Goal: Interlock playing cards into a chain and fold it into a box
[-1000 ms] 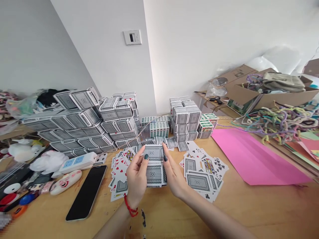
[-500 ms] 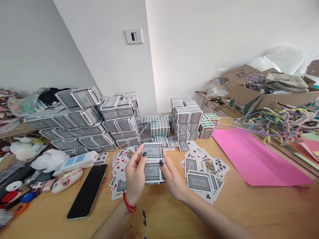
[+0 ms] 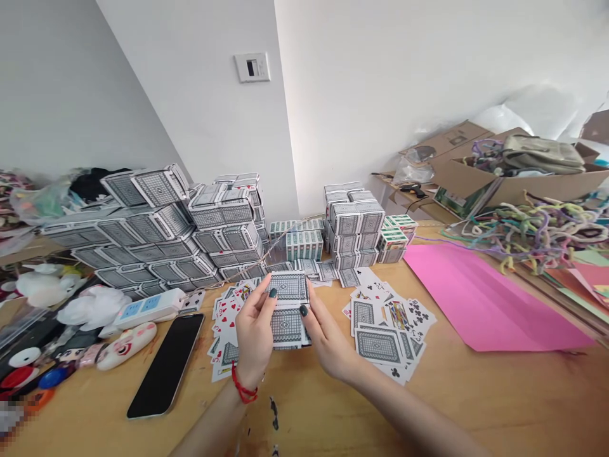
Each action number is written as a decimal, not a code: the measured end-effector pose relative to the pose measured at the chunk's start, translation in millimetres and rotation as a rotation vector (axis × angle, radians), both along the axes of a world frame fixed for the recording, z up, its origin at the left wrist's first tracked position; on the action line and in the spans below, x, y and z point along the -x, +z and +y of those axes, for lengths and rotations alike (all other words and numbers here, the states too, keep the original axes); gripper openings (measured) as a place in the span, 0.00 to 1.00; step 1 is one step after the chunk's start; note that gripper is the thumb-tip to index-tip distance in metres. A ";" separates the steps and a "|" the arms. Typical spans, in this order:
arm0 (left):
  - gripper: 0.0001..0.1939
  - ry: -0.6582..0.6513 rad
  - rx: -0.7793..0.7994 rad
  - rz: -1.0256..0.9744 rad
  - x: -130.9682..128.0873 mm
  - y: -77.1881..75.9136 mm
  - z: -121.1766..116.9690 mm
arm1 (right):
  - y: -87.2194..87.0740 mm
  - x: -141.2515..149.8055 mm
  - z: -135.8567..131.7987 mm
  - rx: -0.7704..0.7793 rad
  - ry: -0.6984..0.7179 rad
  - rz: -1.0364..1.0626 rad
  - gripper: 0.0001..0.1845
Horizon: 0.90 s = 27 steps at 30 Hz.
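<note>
Between my two hands is a block made of playing cards [image 3: 287,320], its grey patterned card backs facing up in two panels. My left hand [image 3: 254,324] grips its left side, the thumb resting on the top panel. On the right edge, my right hand [image 3: 328,336] closes with its thumb near the seam between the panels. The fingers beneath the block are hidden. Loose cards with red hearts [image 3: 227,317] lie left of my left hand. A second spread of loose cards [image 3: 378,343], some face down, lies right of my right hand.
Stacked card blocks [image 3: 157,235] rise at the back left, another stack [image 3: 354,222] at the back right. Green-and-white card boxes [image 3: 304,244] stand between them. A phone [image 3: 166,365], a power strip [image 3: 150,308], pink paper [image 3: 485,298] and pipe cleaners [image 3: 528,231] lie around.
The view has shifted very slightly, so everything sits a little further left. Both hands keep hold of the card block, with hardly any change in their grip.
</note>
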<state>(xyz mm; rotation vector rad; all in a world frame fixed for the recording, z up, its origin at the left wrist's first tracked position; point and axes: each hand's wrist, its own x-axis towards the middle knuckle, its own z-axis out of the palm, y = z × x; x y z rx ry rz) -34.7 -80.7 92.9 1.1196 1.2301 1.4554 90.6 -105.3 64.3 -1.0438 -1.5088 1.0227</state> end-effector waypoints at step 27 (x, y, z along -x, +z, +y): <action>0.21 -0.005 -0.028 0.122 -0.7 -8.9 -2.3 | -4.6 9.8 -9.4 0.015 -0.104 -0.051 0.28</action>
